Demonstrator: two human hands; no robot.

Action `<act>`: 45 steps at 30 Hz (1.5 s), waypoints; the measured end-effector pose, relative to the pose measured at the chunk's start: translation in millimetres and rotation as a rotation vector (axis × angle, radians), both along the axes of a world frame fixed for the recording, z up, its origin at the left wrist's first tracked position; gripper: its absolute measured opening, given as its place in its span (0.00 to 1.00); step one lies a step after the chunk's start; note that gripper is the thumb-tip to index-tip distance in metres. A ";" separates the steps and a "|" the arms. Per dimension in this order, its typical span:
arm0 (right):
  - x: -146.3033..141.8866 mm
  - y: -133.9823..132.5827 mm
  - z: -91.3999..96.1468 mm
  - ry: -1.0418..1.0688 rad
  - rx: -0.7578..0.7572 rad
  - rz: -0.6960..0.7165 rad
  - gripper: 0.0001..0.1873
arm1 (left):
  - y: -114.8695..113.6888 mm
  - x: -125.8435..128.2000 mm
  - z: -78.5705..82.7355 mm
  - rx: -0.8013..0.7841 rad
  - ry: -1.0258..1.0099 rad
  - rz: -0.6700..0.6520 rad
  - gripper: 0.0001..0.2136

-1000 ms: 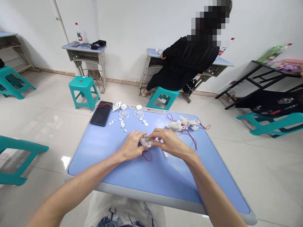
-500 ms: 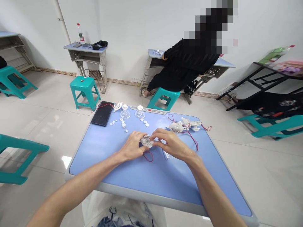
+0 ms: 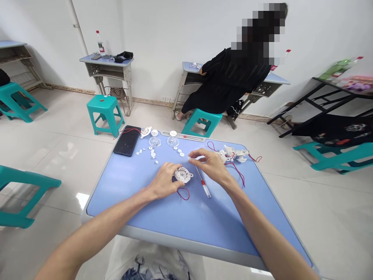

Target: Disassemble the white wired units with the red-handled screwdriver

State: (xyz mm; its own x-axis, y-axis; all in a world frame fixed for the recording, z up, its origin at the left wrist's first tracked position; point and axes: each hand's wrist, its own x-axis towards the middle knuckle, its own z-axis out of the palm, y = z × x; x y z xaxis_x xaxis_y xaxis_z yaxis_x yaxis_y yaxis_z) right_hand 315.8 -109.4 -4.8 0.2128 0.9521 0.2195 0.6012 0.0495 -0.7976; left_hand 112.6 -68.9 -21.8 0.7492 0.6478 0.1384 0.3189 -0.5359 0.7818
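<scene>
My left hand (image 3: 166,179) is closed round the edge of a round white plastic housing (image 3: 183,175), whose open inner side faces up. A red cord loop (image 3: 184,193) lies below it on the table. Away from the housing, to its upper right, my right hand (image 3: 207,164) pinches a small white plastic piece (image 3: 189,158) between thumb and forefinger. Under that hand lies a screwdriver (image 3: 203,182) with a clear and red handle. Small white discs (image 3: 153,154) and two clear round covers (image 3: 155,142) (image 3: 173,141) sit farther back.
A black phone (image 3: 127,142) lies at the table's far left. White assemblies with red cords (image 3: 231,153) are at the far right. Beyond the blue table (image 3: 163,225), a person in black (image 3: 233,77) sits on a green stool (image 3: 201,122), facing another desk.
My right hand has lifted off the housing and moved up and slightly right with a small white piece. The screwdriver shows more fully. My left hand still holds the housing.
</scene>
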 end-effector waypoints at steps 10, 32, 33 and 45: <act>3.9 26.7 -27.5 -0.219 -0.041 -0.102 0.08 | 0.6 0.3 -2.6 0.010 -0.010 0.002 0.23; 2.7 28.2 -32.4 -0.278 -0.075 -0.124 0.08 | -0.4 -0.2 0.6 0.003 -0.002 -0.004 0.23; 3.1 28.0 -32.4 -0.276 -0.075 -0.121 0.08 | -0.4 -0.2 0.8 0.003 -0.001 -0.005 0.23; 2.4 26.8 -30.1 -0.256 -0.069 -0.122 0.08 | -0.5 -0.5 -0.2 -0.004 -0.021 0.001 0.23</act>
State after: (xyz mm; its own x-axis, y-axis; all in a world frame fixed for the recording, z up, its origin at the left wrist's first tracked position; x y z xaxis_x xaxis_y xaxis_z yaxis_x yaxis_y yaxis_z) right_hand 318.2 -82.5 -34.9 0.2728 0.9374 0.2163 0.7816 -0.0848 -0.6180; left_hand 112.1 -69.4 -22.0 0.7453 0.6493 0.1517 0.3028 -0.5323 0.7906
